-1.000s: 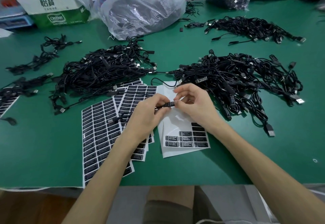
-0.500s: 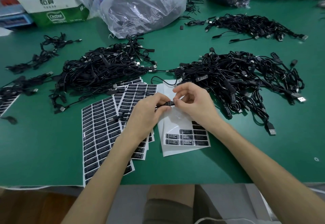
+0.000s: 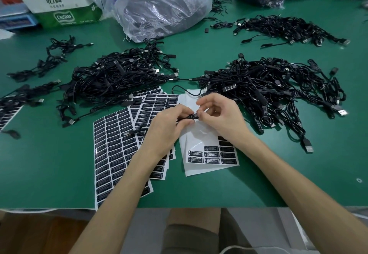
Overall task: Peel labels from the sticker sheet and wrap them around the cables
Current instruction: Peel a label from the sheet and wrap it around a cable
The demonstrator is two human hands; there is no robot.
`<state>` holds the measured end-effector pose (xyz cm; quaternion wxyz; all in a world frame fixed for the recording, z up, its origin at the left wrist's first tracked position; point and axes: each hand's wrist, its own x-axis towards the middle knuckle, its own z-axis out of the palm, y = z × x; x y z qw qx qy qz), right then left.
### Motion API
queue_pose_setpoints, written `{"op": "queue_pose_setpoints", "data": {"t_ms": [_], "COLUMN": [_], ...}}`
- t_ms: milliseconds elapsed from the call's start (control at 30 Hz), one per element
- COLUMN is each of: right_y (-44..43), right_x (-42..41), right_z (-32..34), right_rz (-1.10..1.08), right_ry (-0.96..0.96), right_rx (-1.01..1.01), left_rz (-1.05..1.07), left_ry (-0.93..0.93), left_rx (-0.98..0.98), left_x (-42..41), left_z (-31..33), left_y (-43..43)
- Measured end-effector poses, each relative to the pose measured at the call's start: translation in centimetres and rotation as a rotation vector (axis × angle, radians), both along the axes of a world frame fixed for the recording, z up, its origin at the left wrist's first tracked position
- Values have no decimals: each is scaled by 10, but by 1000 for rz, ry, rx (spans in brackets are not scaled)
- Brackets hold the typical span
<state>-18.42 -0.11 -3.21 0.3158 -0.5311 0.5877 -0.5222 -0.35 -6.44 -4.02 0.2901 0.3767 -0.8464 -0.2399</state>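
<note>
A green table [image 3: 278, 174] carries heaps of black cables [image 3: 119, 78], sticker sheets [image 3: 113, 150], a clear plastic bag [image 3: 163, 8] and a Cestbon carton [image 3: 65, 16].

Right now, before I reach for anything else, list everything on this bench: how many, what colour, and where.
table: one, green, under it all.
left cable pile: one, black, mid table.
right cable pile: one, black, mid table.
smaller cable heaps: several, black, far right and left edge.
full sticker sheets: fanned stack, black labels on white, near left.
used sticker sheet: one, white, few black labels left, below the hands.
plastic bag: one, clear, far centre.
carton: one, white and green, far left.
held cable: one, black, between both hands.
left hand: grips the held cable.
right hand: pinches its end.
</note>
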Motion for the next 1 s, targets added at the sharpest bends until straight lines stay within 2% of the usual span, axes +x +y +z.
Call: {"op": "queue_pose_setpoints", "data": {"t_ms": [567,1000], "right_y": [-3,-6], "right_x": [0,2], "right_z": [-5,-6], "right_rz": [-3,-53], "right_ry": [54,174], "right_rx": [-2,60], "left_rz": [-100,-74], "left_ry": [61,80], "left_rx": [-13,-23], "left_x": [3,1], "left_z": [-5,-3], "left_y": [-4,-1]}}
